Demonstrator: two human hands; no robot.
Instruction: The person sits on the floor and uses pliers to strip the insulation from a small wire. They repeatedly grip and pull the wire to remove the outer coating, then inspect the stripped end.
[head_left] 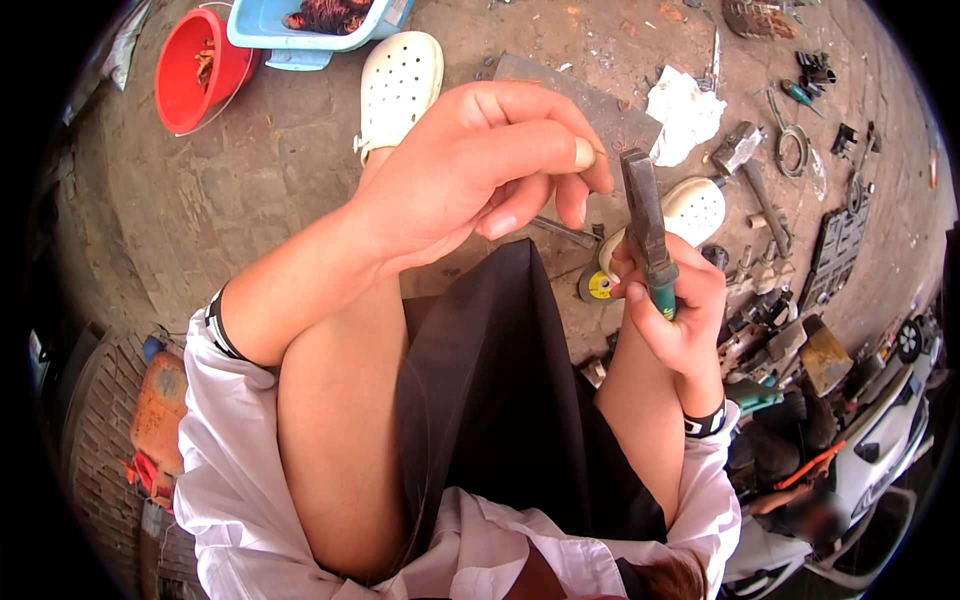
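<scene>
My right hand (692,300) grips a pair of pliers (645,220) by the green handle, with the dark metal jaws pointing up and away from me. To the left of the jaws, my left hand (475,165) hangs in the air, thumb and forefinger pinched together. Something very thin may sit at those fingertips, but it is too small to name. The left fingertips and the jaws are apart. Below both hands, dark cloth (490,350) drapes between my knees. A round can or disc with a yellow label (600,285) stands by my right shoe.
A flat metal plate (560,95) lies between my cream clogs (400,85), near a crumpled white cloth (685,115). To the right are a hammer (755,180), a coiled ring (792,150) and a black tool tray (835,255). A red bucket (205,75) and blue basin (310,40) stand far left.
</scene>
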